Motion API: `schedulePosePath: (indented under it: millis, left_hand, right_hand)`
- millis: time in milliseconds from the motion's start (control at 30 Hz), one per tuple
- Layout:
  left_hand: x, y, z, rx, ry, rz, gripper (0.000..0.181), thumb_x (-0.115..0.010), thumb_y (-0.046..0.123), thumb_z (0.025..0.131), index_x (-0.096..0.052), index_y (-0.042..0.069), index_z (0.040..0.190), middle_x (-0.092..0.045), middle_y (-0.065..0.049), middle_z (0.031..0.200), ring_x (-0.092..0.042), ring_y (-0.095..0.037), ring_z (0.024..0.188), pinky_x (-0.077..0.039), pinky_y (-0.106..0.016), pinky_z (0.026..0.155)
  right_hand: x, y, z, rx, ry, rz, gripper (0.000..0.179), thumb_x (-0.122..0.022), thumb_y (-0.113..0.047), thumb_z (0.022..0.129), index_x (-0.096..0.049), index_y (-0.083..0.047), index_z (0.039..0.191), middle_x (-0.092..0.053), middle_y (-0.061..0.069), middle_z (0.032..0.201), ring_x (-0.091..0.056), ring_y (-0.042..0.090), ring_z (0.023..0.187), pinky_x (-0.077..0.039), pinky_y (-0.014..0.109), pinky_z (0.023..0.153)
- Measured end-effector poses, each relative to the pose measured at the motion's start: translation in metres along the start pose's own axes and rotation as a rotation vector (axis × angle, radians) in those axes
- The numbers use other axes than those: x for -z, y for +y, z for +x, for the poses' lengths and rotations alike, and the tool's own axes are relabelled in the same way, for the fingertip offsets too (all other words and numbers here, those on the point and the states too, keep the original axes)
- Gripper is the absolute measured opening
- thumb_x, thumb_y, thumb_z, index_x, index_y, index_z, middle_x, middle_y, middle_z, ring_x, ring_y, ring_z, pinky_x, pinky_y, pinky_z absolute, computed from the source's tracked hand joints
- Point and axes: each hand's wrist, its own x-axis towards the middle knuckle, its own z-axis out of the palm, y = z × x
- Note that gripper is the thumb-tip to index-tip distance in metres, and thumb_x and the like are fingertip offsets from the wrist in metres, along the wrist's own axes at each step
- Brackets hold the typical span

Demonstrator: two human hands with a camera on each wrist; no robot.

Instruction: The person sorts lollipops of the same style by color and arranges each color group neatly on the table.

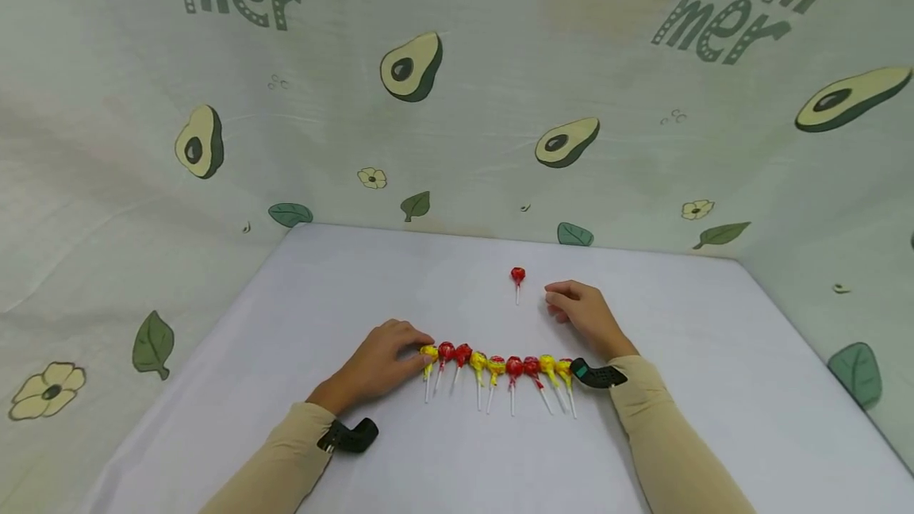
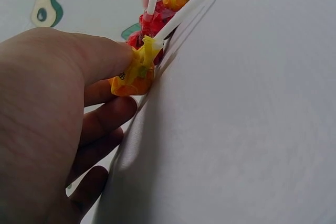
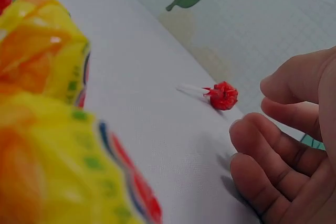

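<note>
— Saw the lone red lollipop [image 1: 517,275] where?
— Lay flat on the white table [image 1: 357,276], beyond the row of lollipops [image 1: 514,366], near the right hand [image 1: 584,314] and its parted, empty fingers [image 3: 252,136].
— Held what with the left hand [image 1: 389,355]?
— Pinched the leftmost yellow lollipop [image 2: 135,77].
— Judged the feel?
— Seemed light and hard, slick-wrapped; looked best taken round the head [image 3: 224,96].

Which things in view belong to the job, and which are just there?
Job, judging by the hands:
Row of nine lollipops; left hand pinches the left-end yellow one
Lone red lollipop, probably; near the empty right hand

Just there:
Avocado-print backdrop
Black wrist devices, worn
</note>
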Motion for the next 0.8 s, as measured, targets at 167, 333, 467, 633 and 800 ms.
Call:
schedulePosePath:
  millis: [167, 333, 467, 633, 800]
  left_hand:
    - [0.002, 0.001, -0.002, 0.009, 0.009, 0.002, 0.024, -0.071, 0.032, 0.093, -0.074, 0.021, 0.115, -0.065, 0.014, 0.106, -0.055, -0.012, 0.108, -0.045, -0.042, 0.094]
    - [0.003, 0.003, -0.001, 0.003, 0.013, 0.005, 0.024, -0.071, 0.031, 0.093, -0.073, 0.021, 0.115, -0.064, 0.014, 0.106, -0.055, -0.012, 0.109, -0.046, -0.043, 0.094]
    - [0.003, 0.002, -0.001, -0.002, 0.011, 0.005, 0.024, -0.071, 0.031, 0.093, -0.073, 0.021, 0.115, -0.064, 0.013, 0.106, -0.056, -0.012, 0.109, -0.046, -0.042, 0.094]
    - [0.002, 0.002, -0.001, -0.012, 0.007, -0.018, 0.024, -0.072, 0.029, 0.094, -0.073, 0.020, 0.115, -0.064, 0.013, 0.106, -0.056, -0.013, 0.109, -0.046, -0.042, 0.094]
    - [0.001, 0.003, -0.001, -0.012, 0.003, -0.038, 0.024, -0.072, 0.028, 0.093, -0.073, 0.021, 0.116, -0.065, 0.012, 0.106, -0.055, -0.014, 0.110, -0.046, -0.043, 0.095]
  right_hand:
    - [0.000, -0.002, -0.011, 0.015, -0.020, 0.008, 0.041, -0.062, -0.035, 0.100, -0.063, -0.005, 0.128, -0.067, 0.014, 0.106, -0.061, 0.028, 0.087, -0.052, 0.030, 0.078]
    - [0.003, -0.003, -0.029, 0.028, -0.038, 0.001, 0.041, -0.062, -0.034, 0.101, -0.063, -0.004, 0.128, -0.067, 0.014, 0.106, -0.061, 0.028, 0.087, -0.053, 0.031, 0.078]
    - [0.004, 0.003, -0.044, 0.047, -0.040, -0.014, 0.036, -0.061, -0.030, 0.101, -0.064, -0.004, 0.126, -0.068, 0.013, 0.103, -0.062, 0.027, 0.086, -0.054, 0.030, 0.076]
    - [0.004, 0.010, -0.065, 0.079, -0.017, -0.036, 0.035, -0.062, -0.031, 0.101, -0.065, -0.003, 0.123, -0.067, 0.010, 0.098, -0.063, 0.024, 0.085, -0.054, 0.029, 0.074]
    - [0.009, 0.015, -0.081, 0.124, -0.005, -0.072, 0.034, -0.063, -0.030, 0.101, -0.066, -0.004, 0.122, -0.068, 0.009, 0.101, -0.063, 0.022, 0.090, -0.055, 0.030, 0.074]
